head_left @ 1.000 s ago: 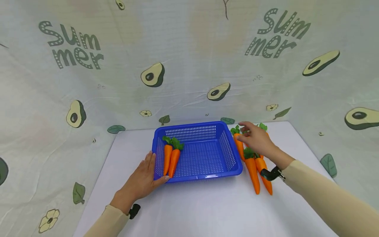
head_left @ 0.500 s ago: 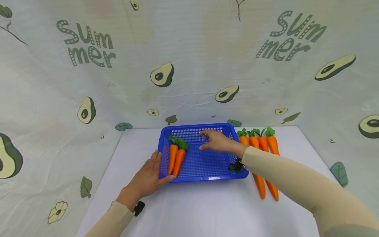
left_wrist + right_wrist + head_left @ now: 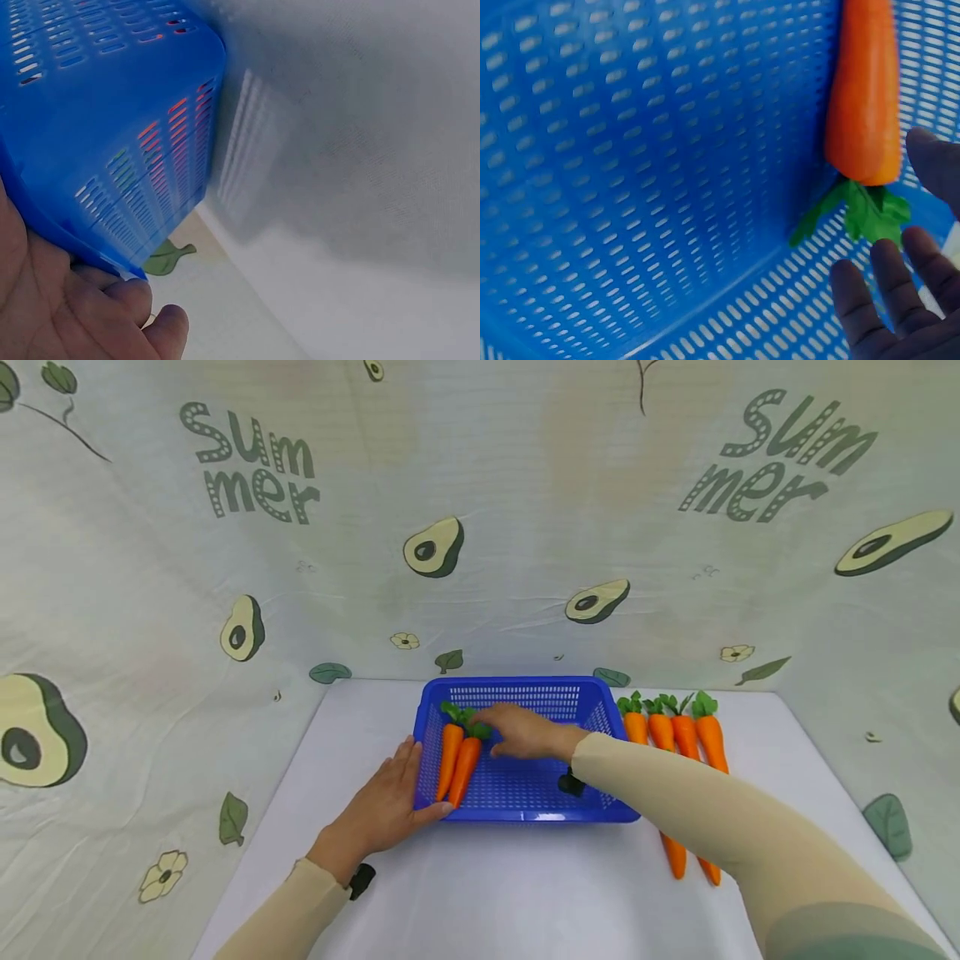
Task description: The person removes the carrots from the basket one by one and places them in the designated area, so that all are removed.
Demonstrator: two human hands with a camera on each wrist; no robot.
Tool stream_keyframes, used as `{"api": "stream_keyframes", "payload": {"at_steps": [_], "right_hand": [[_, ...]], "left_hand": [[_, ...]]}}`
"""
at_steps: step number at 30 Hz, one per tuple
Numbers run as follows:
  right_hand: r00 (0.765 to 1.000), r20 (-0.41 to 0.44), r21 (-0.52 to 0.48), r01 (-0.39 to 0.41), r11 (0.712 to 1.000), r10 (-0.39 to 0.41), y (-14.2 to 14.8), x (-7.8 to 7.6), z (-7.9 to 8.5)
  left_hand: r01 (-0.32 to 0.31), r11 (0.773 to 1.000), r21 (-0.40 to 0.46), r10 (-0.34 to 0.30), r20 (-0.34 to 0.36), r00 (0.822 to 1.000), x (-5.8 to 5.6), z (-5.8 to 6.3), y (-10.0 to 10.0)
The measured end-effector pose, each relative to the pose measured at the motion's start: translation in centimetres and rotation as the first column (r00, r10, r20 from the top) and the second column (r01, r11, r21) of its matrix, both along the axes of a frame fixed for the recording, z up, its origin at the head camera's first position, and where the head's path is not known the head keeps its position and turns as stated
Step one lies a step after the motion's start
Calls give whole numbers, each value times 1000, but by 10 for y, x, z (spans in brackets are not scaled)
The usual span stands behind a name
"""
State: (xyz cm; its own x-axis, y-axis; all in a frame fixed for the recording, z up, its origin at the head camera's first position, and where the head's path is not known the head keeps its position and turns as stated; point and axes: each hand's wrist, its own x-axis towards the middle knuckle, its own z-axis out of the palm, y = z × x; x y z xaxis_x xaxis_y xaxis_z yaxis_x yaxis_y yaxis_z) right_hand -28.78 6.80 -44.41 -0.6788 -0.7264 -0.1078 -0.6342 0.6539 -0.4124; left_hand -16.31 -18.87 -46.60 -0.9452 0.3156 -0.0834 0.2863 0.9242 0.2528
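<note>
A blue perforated basket stands on the white table. Two orange carrots with green tops lie along its left side, an outer carrot and an inner carrot. My left hand rests against the left rim near the front corner, its thumb along the front edge; from below, its fingertips show at the rim. Inside the basket, my right hand reaches over to the carrot greens, fingers spread. In the right wrist view those fingers are close to the leafy top and hold nothing.
Several carrots lie in a row on the table right of the basket, partly hidden by the right sleeve. A printed cloth hangs behind the table.
My right hand has moved left from the carrots on the table, across the basket, to the carrots inside. The left hand stays at the rim. The head view has shifted slightly.
</note>
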Motion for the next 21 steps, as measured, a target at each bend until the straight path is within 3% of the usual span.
{"api": "stream_keyframes", "payload": {"at_steps": [5, 12, 21], "right_hand": [[993, -79, 71, -85, 994, 90, -9, -4, -13], [977, -173, 213, -88, 973, 126, -18, -10, -31], [939, -273, 276, -133, 952, 210, -25, -14, -38]], "left_hand": [[12, 999, -39, -12, -8, 1000, -1, 2, 2], [20, 998, -54, -20, -4, 1000, -1, 1, 1], [12, 999, -53, -13, -7, 1000, 0, 0, 0]]}}
